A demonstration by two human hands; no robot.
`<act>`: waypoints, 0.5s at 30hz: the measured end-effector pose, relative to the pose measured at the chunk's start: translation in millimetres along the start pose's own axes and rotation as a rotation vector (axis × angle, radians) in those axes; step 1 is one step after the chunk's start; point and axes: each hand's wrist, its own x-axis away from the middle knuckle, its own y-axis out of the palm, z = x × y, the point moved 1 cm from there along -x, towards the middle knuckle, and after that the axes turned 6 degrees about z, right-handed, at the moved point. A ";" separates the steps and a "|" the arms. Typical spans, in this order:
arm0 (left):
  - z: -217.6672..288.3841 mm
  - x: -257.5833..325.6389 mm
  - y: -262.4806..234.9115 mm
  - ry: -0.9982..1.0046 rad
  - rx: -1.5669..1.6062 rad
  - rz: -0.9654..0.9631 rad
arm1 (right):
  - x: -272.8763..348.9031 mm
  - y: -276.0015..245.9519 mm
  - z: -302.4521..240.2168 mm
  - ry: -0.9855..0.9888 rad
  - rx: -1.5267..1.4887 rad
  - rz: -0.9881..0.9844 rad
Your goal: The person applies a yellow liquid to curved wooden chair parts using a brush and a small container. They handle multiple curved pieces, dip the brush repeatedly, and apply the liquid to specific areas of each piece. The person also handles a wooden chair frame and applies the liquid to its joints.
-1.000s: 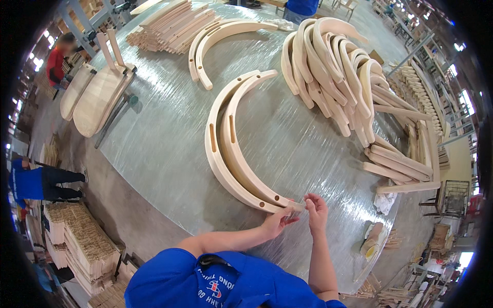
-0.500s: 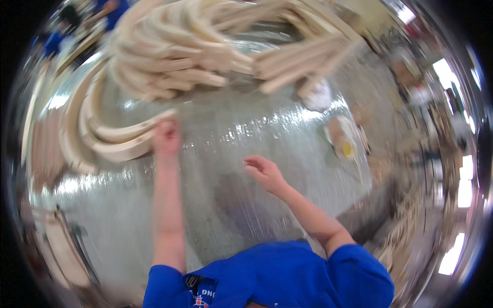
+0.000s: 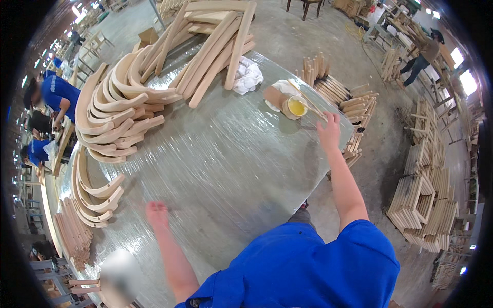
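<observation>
Head view: the right hand (image 3: pixel 329 131) reaches far right across the wrapped table (image 3: pixel 226 164), fingers loosely open, holding nothing, just beside the stick (image 3: pixel 307 99) lying over the glue cup (image 3: pixel 295 107). The left hand (image 3: pixel 156 214) hovers open and empty, near the curved wooden pieces (image 3: pixel 95 192).

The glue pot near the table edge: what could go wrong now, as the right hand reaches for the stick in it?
1. The glue pot stands close to the table edge, with a long stick leaning out of it. The right hand could knock it, so glue might spill.
2. The white cloth lies against the curved wooden parts; spilled glue might reach both.
3. The left hand rests on shiny plastic wrap and may slip.
</observation>
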 end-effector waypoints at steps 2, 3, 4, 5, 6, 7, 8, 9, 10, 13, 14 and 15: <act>-47.3 49.2 22.6 -0.284 0.166 -0.026 | -6.0 -11.9 34.1 0.022 0.123 -0.040; -58.1 70.4 30.2 -0.260 0.082 -0.025 | -6.9 -13.0 45.1 0.027 0.147 -0.079; -67.8 90.8 39.2 -0.271 0.032 -0.069 | -8.6 -13.5 55.2 0.031 0.172 -0.120; -75.5 110.7 48.4 -0.281 -0.018 -0.110 | -12.2 -13.1 63.7 0.026 0.167 -0.159; -81.5 128.4 59.7 -0.290 -0.071 -0.151 | -15.9 -12.3 71.6 0.023 0.162 -0.199; -86.3 145.0 71.2 -0.303 -0.161 -0.211 | -17.8 -10.3 78.2 0.021 0.155 -0.241; -92.3 160.0 84.3 -0.319 -0.246 -0.271 | -20.4 -8.6 84.0 0.001 0.111 -0.260; -99.0 172.1 100.3 -0.337 -0.332 -0.334 | -23.1 -8.2 90.7 -0.017 0.072 -0.276; -103.7 182.5 116.3 -0.330 -0.386 -0.355 | -26.7 -7.3 96.6 -0.036 0.027 -0.294; -126.9 201.7 169.2 -0.300 -0.528 -0.408 | -31.7 -5.0 96.8 -0.001 -0.174 -0.365; -138.3 206.2 191.5 -0.286 -0.560 -0.424 | -35.7 -5.1 95.4 0.050 -0.200 -0.421; -150.2 208.4 217.1 -0.273 -0.594 -0.442 | -40.0 -4.4 93.6 0.104 -0.223 -0.476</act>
